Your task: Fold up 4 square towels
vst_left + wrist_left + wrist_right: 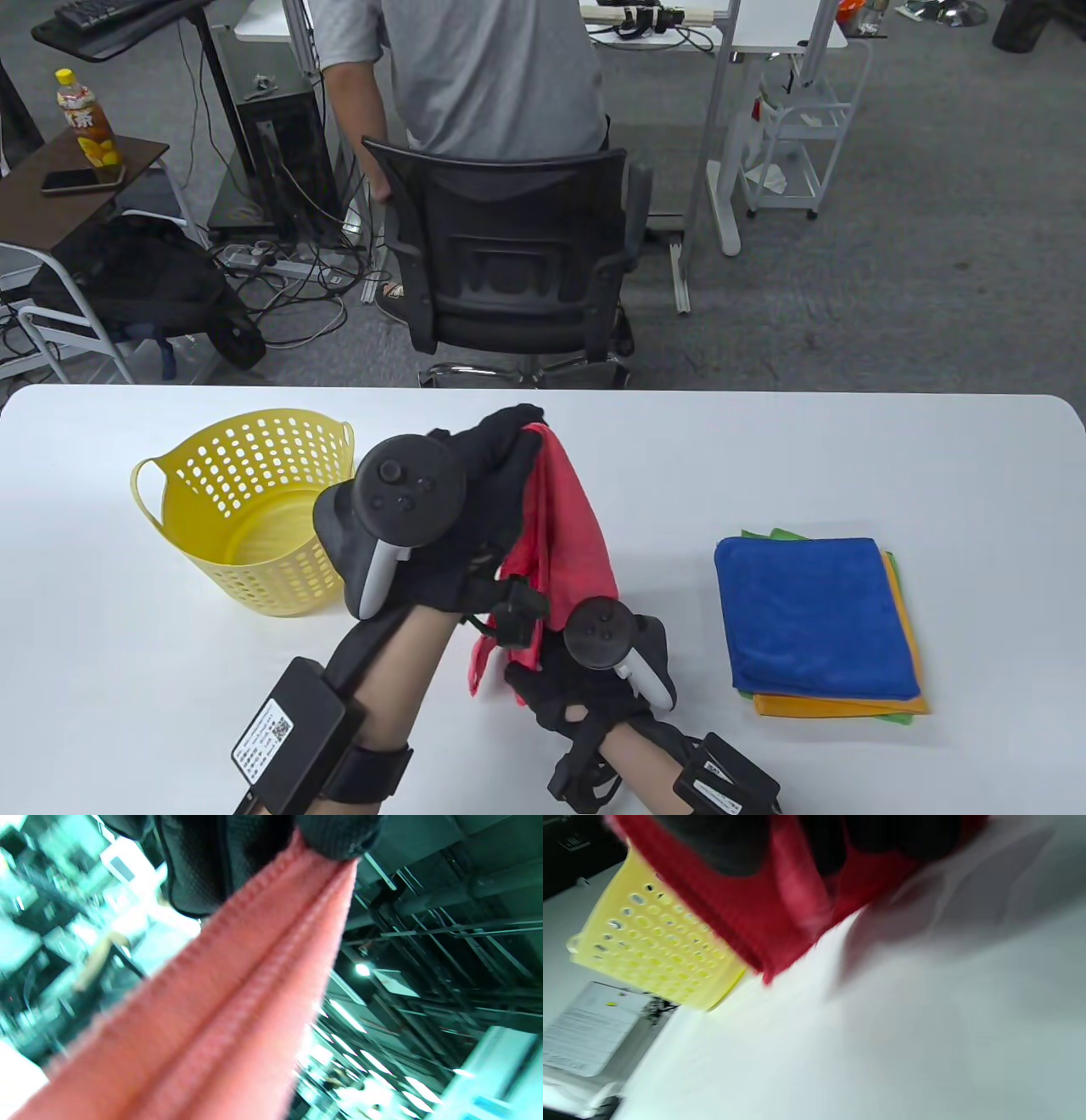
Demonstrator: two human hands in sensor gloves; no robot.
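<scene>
A red towel (564,531) hangs in the air over the middle of the white table (764,441). My left hand (509,437) pinches its top corner, raised high. In the left wrist view the towel (237,1001) runs down from the gloved fingertips (335,834). My right hand (543,679) grips the towel's lower part near the table; its fingers (721,844) close on the red cloth (780,916) in the right wrist view. A stack of folded towels lies at the right: blue (814,615) on top, orange (836,705) and green (785,535) edges under it.
A yellow perforated basket (246,509) stands on the table's left side, next to my left forearm; it also shows in the right wrist view (653,946). A black office chair (509,255) and a standing person (484,76) are beyond the far edge.
</scene>
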